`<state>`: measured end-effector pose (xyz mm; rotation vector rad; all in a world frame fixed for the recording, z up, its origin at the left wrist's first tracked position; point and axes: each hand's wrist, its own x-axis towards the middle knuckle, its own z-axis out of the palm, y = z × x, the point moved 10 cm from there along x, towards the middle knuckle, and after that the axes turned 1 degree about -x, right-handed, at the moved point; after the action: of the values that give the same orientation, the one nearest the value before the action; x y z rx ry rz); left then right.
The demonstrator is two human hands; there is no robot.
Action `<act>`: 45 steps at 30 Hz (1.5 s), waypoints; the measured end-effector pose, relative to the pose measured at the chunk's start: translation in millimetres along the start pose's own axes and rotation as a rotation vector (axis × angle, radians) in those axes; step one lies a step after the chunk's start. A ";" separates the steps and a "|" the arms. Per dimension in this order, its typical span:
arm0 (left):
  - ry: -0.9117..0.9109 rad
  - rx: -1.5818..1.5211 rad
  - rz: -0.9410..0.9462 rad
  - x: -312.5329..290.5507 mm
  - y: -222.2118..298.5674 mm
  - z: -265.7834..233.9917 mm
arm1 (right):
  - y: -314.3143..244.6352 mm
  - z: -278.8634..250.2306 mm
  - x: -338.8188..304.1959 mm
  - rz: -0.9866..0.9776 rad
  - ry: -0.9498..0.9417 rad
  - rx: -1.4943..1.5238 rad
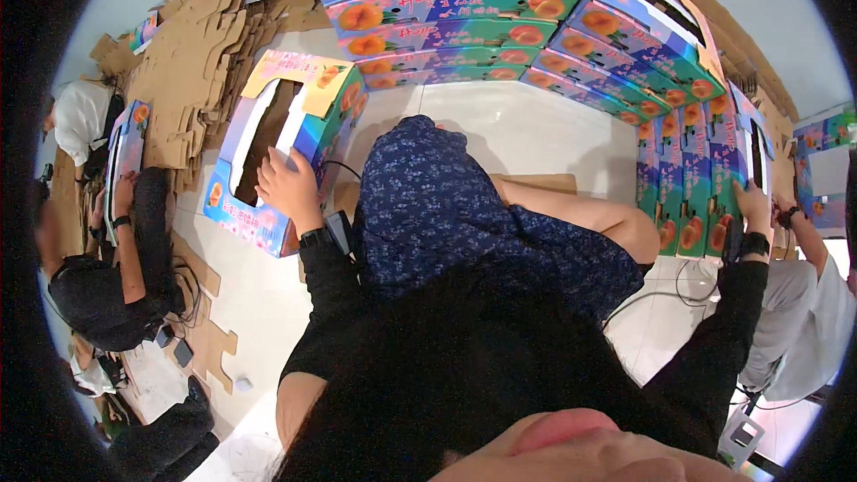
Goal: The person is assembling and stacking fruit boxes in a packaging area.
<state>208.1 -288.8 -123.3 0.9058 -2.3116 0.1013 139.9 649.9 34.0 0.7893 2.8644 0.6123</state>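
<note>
My left hand point(287, 186) lies on a printed fruit carton point(313, 174) standing on the floor to my left. Its fingers are spread over the carton's edge beside the long cut-out opening. On the far right, my right hand point(754, 205) grips the edge of the end carton point(724, 174) in a row of similar upright cartons. Some of its fingers are hidden. Both cartons are blue, pink and green with peach pictures. Dark bands circle both of my wrists.
Stacked fruit cartons point(446, 13) stand ahead, with another stack point(616, 54) right of them. Flat brown cardboard point(183, 80) is piled at the left. Cables point(656, 295) cross the floor. Co-workers sit on both sides; the left one point(120, 290) holds a carton point(128, 147).
</note>
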 end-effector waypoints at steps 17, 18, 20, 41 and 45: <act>-0.038 -0.071 0.019 -0.8 3.0 -0.4 | -455.9 -377.2 -182.0 -1.117 1.090 0.530; -0.035 -0.060 0.011 -2.1 0.3 -0.5 | -467.8 -392.1 -203.6 -1.190 1.206 0.533; -0.038 -0.081 0.020 -0.3 3.6 0.7 | -510.2 -397.9 -181.3 -1.245 1.186 0.442; -0.016 -0.053 0.071 1.9 9.3 -4.3 | -384.7 -372.6 -67.4 -0.964 0.861 0.214; -0.006 -0.028 0.104 -0.1 9.2 -5.6 | -302.9 -341.3 -54.6 -0.796 0.783 0.220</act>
<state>205.4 -280.1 -117.5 0.7732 -2.3599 0.1101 -25.4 264.4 221.8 -0.7776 3.5301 0.5572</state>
